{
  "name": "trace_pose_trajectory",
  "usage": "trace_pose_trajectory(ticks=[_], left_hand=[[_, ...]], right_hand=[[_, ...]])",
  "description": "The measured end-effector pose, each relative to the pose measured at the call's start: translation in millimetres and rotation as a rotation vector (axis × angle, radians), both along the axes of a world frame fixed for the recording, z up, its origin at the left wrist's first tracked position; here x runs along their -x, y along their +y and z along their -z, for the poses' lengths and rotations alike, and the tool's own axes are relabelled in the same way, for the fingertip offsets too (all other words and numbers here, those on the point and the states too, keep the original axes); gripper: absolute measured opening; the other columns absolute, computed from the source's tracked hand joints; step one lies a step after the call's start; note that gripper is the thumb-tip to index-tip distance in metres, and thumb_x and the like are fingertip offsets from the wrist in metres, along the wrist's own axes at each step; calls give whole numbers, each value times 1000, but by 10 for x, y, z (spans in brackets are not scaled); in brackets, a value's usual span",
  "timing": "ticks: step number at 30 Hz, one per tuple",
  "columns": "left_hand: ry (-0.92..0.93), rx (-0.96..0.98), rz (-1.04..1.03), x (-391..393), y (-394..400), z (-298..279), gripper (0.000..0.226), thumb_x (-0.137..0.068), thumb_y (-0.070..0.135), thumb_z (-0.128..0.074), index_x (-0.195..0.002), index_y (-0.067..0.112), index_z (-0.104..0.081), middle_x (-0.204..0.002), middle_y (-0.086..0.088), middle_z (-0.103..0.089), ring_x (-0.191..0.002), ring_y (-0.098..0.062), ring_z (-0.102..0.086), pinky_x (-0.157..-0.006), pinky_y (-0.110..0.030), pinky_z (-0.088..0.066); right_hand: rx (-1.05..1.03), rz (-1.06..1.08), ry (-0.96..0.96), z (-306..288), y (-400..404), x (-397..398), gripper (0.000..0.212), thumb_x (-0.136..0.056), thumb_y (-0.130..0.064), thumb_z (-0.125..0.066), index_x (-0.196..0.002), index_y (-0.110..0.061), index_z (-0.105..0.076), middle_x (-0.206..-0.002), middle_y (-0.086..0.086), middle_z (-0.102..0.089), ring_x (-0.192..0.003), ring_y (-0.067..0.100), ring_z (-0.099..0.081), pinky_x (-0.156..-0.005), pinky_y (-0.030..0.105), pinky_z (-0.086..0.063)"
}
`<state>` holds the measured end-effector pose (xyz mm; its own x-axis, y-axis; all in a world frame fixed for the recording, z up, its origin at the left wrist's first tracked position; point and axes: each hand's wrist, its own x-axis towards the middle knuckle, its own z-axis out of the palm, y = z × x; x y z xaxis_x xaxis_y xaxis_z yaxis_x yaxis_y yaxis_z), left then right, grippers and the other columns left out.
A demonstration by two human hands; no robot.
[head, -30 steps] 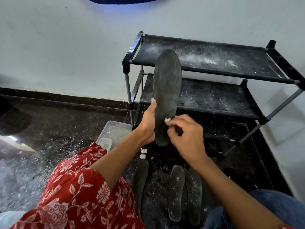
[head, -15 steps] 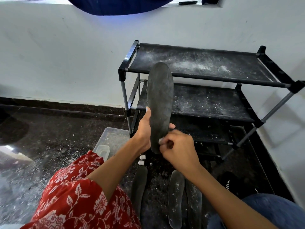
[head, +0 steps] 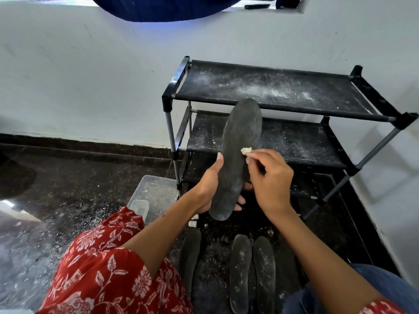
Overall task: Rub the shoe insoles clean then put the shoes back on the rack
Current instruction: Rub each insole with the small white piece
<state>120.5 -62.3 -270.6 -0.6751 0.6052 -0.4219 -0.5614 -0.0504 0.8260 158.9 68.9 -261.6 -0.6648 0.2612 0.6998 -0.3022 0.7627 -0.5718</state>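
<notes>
Insole upright in left hand grip | right hand pinches white wad (touching insole)

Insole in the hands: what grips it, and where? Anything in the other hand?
The left hand grips the dark insole by its lower heel half, thumb on its left edge. The right hand pinches a small whitish lump at its fingertips.

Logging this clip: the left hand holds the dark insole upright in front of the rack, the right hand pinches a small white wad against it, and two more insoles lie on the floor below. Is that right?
Not quite. The head view shows three insoles on the floor, not two. The rest holds: the left hand holds the dark insole upright before the rack, and the right hand pinches a small white wad against it.
</notes>
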Motion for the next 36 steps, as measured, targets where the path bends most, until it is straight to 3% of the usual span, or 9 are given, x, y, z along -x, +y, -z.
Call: trace_pose_trajectory(ticks=[4, 8, 13, 17, 20, 23, 26, 29, 36], left_hand=[[1, 27, 95, -22, 4, 14, 84, -90, 69, -9, -105, 5, -62, -90, -14, -70, -63, -28, -60, -61, -40, -53], [24, 62, 122, -26, -1, 50, 85, -89, 69, -8, -105, 6, -62, -90, -12, -70, -62, -26, -61, -62, -39, -53], [18, 62, 69, -44, -10, 36, 81, -91, 67, -10, -97, 7, -63, -71, -10, -69, -64, -27, -61, -67, -42, -52], [-35, -30, -21, -18, -12, 20, 74, -92, 66, -15, -102, 14, -66, -89, -14, -71, -78, -30, -65, -80, -52, -50], [-52, -94, -122, 9, -12, -2, 67, -96, 59, -15, -101, 17, -66, -94, -7, -73, -85, -21, -68, -79, -42, -53], [-13, -92, -208, 46, -38, -8, 63, -98, 55, -18, -102, 14, -66, -109, -9, -70, -99, -19, -65, -88, -32, -49], [29, -67, -218, 61, -83, -9, 66, -98, 54, -17, -99, 11, -67, -103, -15, -71, -93, -21, -68, -82, -28, -50], [24, -102, -183, 75, -121, -19, 73, -97, 57, -11, -106, 5, -62, -88, -20, -71, -80, -28, -68, -78, -34, -52], [-15, -172, -183, 95, -153, -44, 77, -95, 62, -9, -115, 5, -57, -88, -19, -67, -70, -30, -60, -70, -41, -51]], right_hand=[[59, 20, -37, -27, 46, 33, 18, -85, -1, -62, -99, -6, -71, -94, 3, -68, -88, 15, -63, -82, 23, -50], [-70, -5, -171, 24, 42, 36, 20, -84, 0, -63, -100, -5, -72, -97, 6, -70, -91, 20, -64, -85, 31, -52], [-70, -50, -203, -10, -14, -14, 18, -79, 2, -65, -94, -5, -73, -92, 5, -70, -86, 18, -65, -82, 30, -53], [-72, -116, -241, 33, -114, -71, 18, -76, 3, -67, -91, -6, -74, -90, 3, -69, -84, 16, -65, -80, 28, -53], [-81, -176, -271, 109, -182, -113, 21, -75, 2, -66, -91, -9, -74, -92, 1, -69, -86, 15, -65, -83, 27, -51], [-74, -273, -304, 154, -258, -150, 22, -73, 2, -66, -88, -12, -75, -91, -1, -71, -86, 13, -64, -85, 28, -50], [-104, -363, -350, 163, -346, -211, 21, -67, 0, -67, -79, -15, -75, -83, -4, -71, -81, 6, -61, -80, 26, -50], [-131, -439, -433, 165, -401, -263, 18, -64, -2, -66, -73, -15, -74, -79, -5, -70, -75, 9, -62, -74, 27, -52], [-378, -580, -721, 109, -368, -323, 15, -67, -8, -61, -74, -16, -73, -74, -7, -65, -72, 8, -59, -67, 26, -51]])
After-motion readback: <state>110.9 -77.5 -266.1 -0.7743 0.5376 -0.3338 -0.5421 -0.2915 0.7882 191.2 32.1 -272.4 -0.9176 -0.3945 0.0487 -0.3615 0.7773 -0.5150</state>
